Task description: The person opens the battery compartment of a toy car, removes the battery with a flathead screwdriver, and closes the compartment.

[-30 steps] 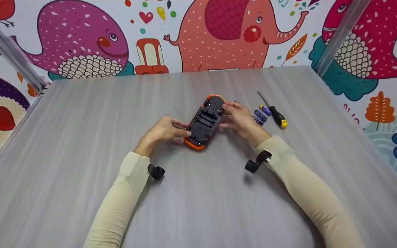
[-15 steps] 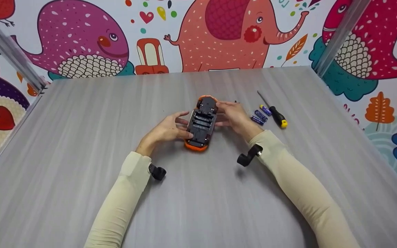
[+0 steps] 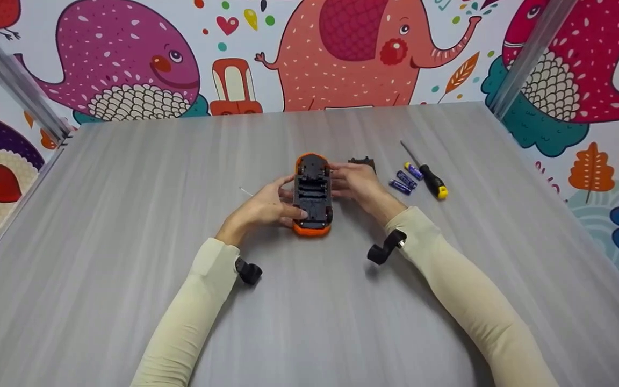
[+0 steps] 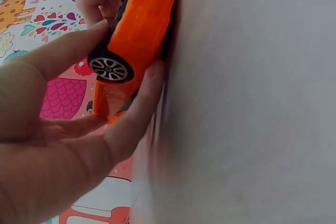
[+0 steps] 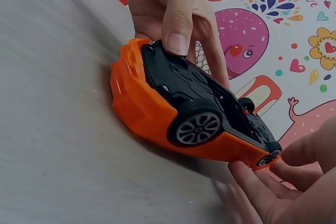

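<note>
An orange toy car [image 3: 312,232] is held upside down just over the table, its black underside facing up. An uncovered battery compartment [image 3: 312,188] with bare slots lies across its middle. My left hand [image 3: 261,208] grips the near left part, thumb on the underside and fingers along the side; the left wrist view shows these fingers around the orange body [image 4: 144,19]. At the far right side my right hand [image 3: 362,183] holds the car between thumb and fingers, close to a wheel [image 5: 269,158] in the right wrist view. A black plastic cover [image 3: 363,161] lies just beyond my right hand.
Several blue batteries [image 3: 407,179] lie on the table to the right. Beside them is a screwdriver [image 3: 434,183] with a black and yellow handle. A thin pale strand [image 3: 246,191] shows left of my left hand. A printed wall [image 3: 342,64] borders the table's far edge.
The car has turned from a slant to nearly straight, its far end swinging left. My right hand has moved left with it, and the black cover has come into view behind that hand.
</note>
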The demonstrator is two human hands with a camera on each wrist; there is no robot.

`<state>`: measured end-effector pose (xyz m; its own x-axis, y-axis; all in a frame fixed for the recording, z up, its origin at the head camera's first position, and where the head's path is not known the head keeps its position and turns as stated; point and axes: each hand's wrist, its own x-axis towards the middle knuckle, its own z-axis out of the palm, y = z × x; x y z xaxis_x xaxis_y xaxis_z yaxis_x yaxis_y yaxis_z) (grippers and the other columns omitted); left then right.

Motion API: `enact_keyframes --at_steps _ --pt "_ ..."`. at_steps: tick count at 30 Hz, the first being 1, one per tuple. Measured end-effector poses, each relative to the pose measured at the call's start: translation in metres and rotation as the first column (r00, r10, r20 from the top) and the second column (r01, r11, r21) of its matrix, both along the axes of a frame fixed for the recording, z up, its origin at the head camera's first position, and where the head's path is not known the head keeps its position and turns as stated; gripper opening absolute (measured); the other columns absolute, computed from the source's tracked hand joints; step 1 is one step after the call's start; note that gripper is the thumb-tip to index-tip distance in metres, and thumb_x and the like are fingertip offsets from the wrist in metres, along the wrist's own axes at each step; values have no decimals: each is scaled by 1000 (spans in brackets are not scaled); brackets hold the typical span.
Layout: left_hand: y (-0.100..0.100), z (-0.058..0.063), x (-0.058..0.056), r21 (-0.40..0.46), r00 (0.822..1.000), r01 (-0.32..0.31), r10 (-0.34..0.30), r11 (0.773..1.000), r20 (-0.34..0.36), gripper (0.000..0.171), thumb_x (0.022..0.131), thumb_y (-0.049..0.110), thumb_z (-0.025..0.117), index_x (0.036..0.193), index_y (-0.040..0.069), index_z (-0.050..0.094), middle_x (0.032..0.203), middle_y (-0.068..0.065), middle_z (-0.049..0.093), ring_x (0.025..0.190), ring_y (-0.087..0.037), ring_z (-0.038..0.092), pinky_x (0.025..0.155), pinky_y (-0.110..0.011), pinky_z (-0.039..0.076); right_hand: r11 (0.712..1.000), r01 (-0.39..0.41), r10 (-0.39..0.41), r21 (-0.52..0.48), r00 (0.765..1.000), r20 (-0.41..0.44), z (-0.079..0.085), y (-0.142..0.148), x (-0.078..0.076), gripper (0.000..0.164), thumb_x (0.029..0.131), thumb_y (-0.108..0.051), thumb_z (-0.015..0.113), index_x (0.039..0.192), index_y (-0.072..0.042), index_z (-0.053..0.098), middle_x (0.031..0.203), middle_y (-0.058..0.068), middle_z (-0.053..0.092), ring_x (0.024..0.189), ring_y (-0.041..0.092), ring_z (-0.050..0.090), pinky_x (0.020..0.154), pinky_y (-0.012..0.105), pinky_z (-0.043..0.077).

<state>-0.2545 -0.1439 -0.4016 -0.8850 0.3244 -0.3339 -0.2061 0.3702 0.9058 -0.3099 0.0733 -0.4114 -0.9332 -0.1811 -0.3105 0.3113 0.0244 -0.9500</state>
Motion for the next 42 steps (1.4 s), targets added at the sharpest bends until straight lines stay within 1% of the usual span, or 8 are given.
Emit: enact_keyframes --at_steps 8,17,21,24,30,34,39,42 --pt "0 -1 -1 0 1000 -6 6 1000 -20 101 84 5 79 161 16 14 139 -19 56 108 -25 67 80 -32 62 999 -33 33 6 999 -34 -2 -5 4 45 93 3 53 138 -2 59 135 18 64 105 20 68 92 31 58" --pt "5 -2 0 27 998 -66 66 997 15 101 82 1 79 161 15 17 129 -20 61 104 -23 66 77 -30 61 996 -73 75 57 997 -33 -1 0 6 46 91 2 56 137 -3 60 135 15 65 112 20 68 100 34 56" --pt "5 -3 1 49 997 -77 76 996 24 102 82 -1 78 161 16 16 128 -22 62 104 -23 67 78 -30 61 990 -120 124 77 991 -47 0 7 5 43 93 2 54 135 1 60 134 20 64 107 21 69 96 35 59" --pt "5 -2 2 38 997 -77 77 996 17 104 81 -1 79 161 19 16 126 -23 61 103 -24 67 77 -31 61 976 -150 165 160 982 -88 2 15 3 38 94 1 52 131 5 62 133 23 63 104 21 69 88 32 62" --pt "3 -1 1 -34 997 -72 72 997 -5 105 81 5 82 161 25 17 129 -20 57 107 -25 63 81 -32 59 914 -154 231 374 958 -170 11 37 -5 32 99 -4 53 128 8 62 129 25 64 92 19 67 76 28 62" --pt "2 -2 0 -30 998 -62 62 998 -7 103 82 5 81 161 24 17 131 -20 59 110 -26 64 83 -32 58 835 -118 274 537 936 -221 18 52 -12 28 99 -9 58 124 2 66 120 19 67 90 22 66 78 30 60" --pt "2 -3 1 5 998 -60 60 998 8 102 82 3 80 160 23 17 128 -20 61 106 -25 67 82 -32 60 766 -73 322 639 903 -283 19 66 -23 31 97 -8 62 126 0 66 124 20 68 102 23 63 80 25 53" --pt "3 -2 1 15 998 -64 64 998 16 102 82 2 79 160 22 17 128 -20 60 104 -25 67 81 -33 61 730 -48 352 682 882 -314 19 73 -30 33 96 -7 62 128 -1 65 127 19 68 109 25 63 83 27 51"
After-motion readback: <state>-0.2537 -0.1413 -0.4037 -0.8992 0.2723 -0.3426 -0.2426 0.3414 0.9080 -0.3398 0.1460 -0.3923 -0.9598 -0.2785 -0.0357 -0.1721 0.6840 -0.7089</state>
